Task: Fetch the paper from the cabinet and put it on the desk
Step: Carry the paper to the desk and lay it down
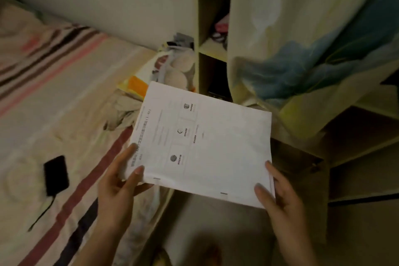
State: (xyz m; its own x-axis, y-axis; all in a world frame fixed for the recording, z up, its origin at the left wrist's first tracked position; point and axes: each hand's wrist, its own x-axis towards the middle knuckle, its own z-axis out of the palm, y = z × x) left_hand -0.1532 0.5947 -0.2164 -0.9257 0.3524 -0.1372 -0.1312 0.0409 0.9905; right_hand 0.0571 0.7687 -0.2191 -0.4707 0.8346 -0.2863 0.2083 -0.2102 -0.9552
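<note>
From the head camera, the paper (203, 142), a stapled white sheaf with faint print and two staples along its near edge, is out in the open air between both hands. The left hand (121, 181) pinches the near left corner, thumb on top and fingers beneath. The right hand (278, 192) clasps the near right corner the same way, thumb lying on the page. The sheaf is held roughly level, over the gap between the bed (64, 103) on the left and the cabinet (216, 54) on the right.

The cabinet's shelves show behind a patterned curtain (302, 39) that hangs over its front, and the paper lies clear of them, so the fetching half looks done. A black phone (56, 175) with a cord rests on the striped bedsheet, well apart from the paper.

No counter is in sight. What is left, by my reading, is to turn away, carry the sheaf to the counter and lay it down there.
</note>
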